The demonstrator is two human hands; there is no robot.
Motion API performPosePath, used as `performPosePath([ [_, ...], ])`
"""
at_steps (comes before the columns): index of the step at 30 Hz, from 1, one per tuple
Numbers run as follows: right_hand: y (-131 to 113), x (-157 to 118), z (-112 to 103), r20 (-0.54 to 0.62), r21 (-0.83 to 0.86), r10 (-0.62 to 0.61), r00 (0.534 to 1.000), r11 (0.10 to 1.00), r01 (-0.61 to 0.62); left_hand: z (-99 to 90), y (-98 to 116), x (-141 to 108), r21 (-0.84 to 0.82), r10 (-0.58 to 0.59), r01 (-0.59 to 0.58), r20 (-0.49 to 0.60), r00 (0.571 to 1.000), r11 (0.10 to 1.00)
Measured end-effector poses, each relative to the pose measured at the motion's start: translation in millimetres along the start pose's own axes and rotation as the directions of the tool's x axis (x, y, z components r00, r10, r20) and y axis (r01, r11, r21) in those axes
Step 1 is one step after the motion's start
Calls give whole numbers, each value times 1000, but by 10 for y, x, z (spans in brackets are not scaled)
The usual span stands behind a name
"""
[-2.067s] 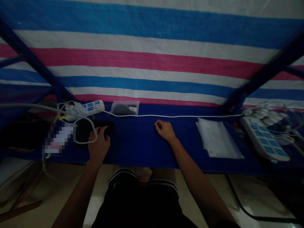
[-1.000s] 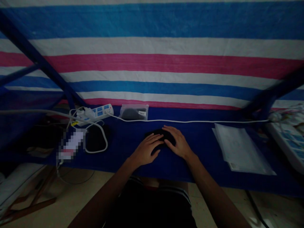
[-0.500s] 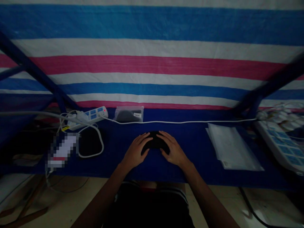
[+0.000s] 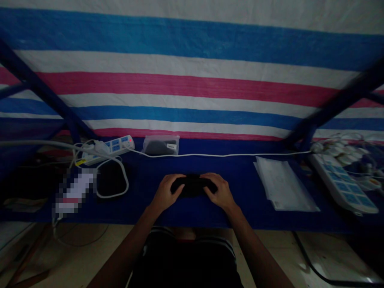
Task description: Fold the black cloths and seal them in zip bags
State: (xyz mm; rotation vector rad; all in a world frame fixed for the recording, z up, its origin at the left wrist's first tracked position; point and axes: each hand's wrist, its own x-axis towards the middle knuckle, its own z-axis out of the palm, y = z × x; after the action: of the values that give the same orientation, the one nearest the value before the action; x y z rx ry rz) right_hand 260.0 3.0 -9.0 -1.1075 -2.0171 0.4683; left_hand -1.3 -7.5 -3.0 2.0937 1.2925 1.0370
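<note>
The left hand (image 4: 164, 194) and right hand (image 4: 219, 193) wrap their fingers over opposite ends of a black oblong object (image 4: 192, 185), its long axis lying crosswise near the front edge of the table (image 4: 246, 200), equally near both hands

1. The left hand (image 4: 164, 194) and right hand (image 4: 218, 192) cup opposite ends of the black object (image 4: 192, 185), fingers curled over it, on the blue table cover (image 4: 240, 216).
2. Behind the black object: a clear plastic bag (image 4: 160, 145) holding a dark item, and a white cable (image 4: 222, 155) running sideways.
3. Left of the black object: a black pad (image 4: 111, 180) partly encircled by a white cord (image 4: 127, 184); beyond it, a white power strip (image 4: 108, 149).
4. Right of the black object: papers in a clear sleeve (image 4: 283, 185); beyond them, a second power strip (image 4: 342, 186).
</note>
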Motion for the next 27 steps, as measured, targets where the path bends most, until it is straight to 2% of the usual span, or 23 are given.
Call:
performPosePath([
  [7, -12, -26, 15, -111, -39, 118, 987, 992, -123, -50, 19, 21, -132, -108, 102, -38, 993, 986],
  [11, -7, -11, 11, -99, 0, 213, 972, 977, -214, -37, -14, 21, -202, -117, 112, -13, 993, 973],
  [15, 41, 16, 36, -75, 107, 304, 950, 949, -295, 3, -37, 22, -235, -157, 157, 18, 987, 959],
  [17, 64, 30, 52, -79, 140, 343, 936, 933, -330, 18, -47, 26, -222, -142, 142, 14, 990, 965],
  [20, 72, 47, 60, -109, 105, 364, 925, 930, -353, 25, -58, 35, -159, -94, 96, 16, 995, 983],
  [27, 79, 75, 46, -259, 48, 307, 916, 951, -305, 26, -59, 58, 52, -39, 37, 53, 998, 998],
])
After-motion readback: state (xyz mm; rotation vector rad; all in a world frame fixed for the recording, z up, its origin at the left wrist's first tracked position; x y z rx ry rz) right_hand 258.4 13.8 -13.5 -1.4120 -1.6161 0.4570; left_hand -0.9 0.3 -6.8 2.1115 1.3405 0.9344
